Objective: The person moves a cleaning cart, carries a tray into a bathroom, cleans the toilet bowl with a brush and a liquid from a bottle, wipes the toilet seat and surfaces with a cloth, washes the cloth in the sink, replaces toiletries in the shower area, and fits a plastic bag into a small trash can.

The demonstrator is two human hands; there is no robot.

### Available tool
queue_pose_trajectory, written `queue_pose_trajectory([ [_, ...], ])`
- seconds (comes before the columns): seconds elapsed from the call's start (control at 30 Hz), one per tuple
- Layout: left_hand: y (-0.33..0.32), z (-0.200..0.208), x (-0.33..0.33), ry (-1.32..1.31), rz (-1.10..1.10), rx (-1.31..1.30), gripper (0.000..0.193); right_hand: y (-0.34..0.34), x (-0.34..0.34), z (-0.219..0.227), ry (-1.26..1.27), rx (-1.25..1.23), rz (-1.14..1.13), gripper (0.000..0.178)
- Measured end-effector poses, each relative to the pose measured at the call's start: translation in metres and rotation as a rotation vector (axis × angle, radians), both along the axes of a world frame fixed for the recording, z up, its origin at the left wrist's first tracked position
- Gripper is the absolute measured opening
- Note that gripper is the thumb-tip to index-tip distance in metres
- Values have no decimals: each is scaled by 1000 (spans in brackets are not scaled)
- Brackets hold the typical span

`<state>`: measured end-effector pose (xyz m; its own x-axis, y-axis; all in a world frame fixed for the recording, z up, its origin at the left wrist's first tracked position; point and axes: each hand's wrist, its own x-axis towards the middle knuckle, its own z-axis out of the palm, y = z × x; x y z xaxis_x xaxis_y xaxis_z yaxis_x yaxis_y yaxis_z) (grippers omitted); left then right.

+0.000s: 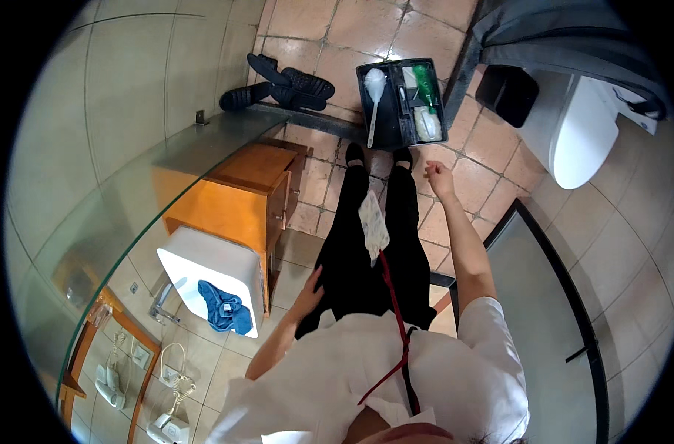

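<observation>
"Just beyond the black shoes, what sat there?"

"An open black case, carrying a white-headed brush and a green bottle."

"The hands?"

"The right hand hung nearby, half-curled, visibly holding nothing; the left hand lay against the trousers, its grip uncertain."

"Which step?"

"Probably between handlings; lifting the brush would have called for stooping and spreading those fingers."

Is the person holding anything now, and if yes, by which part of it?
Nothing is visibly held: the left hand lies against the black trousers, and the right hand, loosely bent, looks empty.
</observation>
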<state>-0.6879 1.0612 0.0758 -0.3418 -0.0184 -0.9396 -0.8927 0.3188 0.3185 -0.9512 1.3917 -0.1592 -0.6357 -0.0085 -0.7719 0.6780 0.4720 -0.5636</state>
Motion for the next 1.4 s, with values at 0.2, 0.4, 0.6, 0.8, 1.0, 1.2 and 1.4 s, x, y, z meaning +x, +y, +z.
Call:
queue_pose_trajectory([
  [0.2, -6, 66, 108, -336, 271, 109, 23, -9, 34, 1, -89, -136, 20, 24],
  [0.4, 69, 94, 56, -313, 558, -3, 25, 75, 97, 42, -202, -53, 72, 23],
  [0.6, 103, 69, 88, -46, 445, -48, 23, 148, 90, 101, -188, -21, -133, 22],
  [0.8, 65, 112, 143, -164, 782, 116, 18, 178, 77, 143, 19, 68, 96, 23],
  [1.0, 28, 158, 74, 541, 1160, 15, 24, 55, 76, 249, 264, -396, 396, 25],
  [1.2, 121, 157, 9, 945, 996, 10, 17, -96, 148, 386, 186, -1075, 532, 34],
  [1.4, 139, 176, 20, 1128, 1556, 236, 18, -25, 109, 382, 203, -961, 339, 14],
])
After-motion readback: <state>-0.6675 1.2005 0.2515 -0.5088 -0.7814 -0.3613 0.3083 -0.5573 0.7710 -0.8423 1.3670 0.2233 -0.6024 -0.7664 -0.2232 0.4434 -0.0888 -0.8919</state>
